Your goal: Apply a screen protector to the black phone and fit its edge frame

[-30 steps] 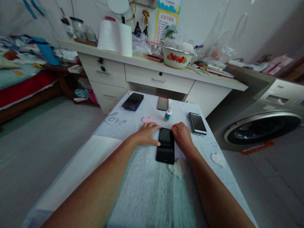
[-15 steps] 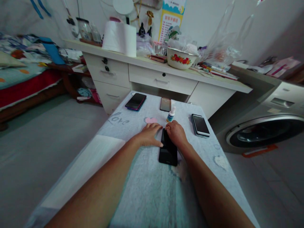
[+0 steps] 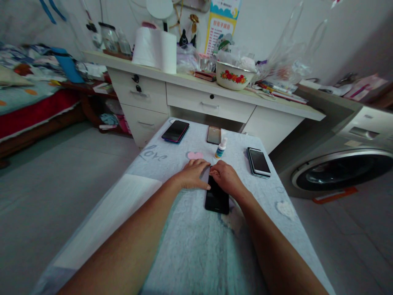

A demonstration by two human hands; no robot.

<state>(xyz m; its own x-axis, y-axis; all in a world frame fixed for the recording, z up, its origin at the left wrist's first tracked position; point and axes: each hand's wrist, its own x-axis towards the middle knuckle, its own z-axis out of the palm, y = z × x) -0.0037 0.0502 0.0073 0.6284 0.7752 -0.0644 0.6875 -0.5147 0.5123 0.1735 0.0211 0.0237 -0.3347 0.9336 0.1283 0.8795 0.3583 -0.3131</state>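
Black smartphone [image 3: 217, 198] flat and screen up on the pale tablecloth [image 3: 190, 246], near the middle of the table, with its lower half in view and its upper half under the right hand [image 3: 225, 179]. Right fingers bunched together at the phone's top left corner, palm over the glass; pinching something or merely pressing, cannot tell. Left hand [image 3: 193, 175] palm down on the cloth just beside the phone, fingers stretched out and together, thumb touching the left edge.

Beyond the hands, a pink heart patch [image 3: 195, 155] and a small upright bottle [image 3: 220, 148]. Well apart, three more phones: a dark phone [image 3: 175, 131] far left, a brownish phone [image 3: 214, 134] at the far edge, and a silver-edged phone [image 3: 258, 162] to the right.

Looks like a thin, stiff, fairly light slab. Glossy glass, likely slippery, easy to smudge or crack. Probably best taken by the two long edges, thumb on one side and fingers on the other, not by the face. Likely room for fingertips under an edge, given the soft cloth beneath.
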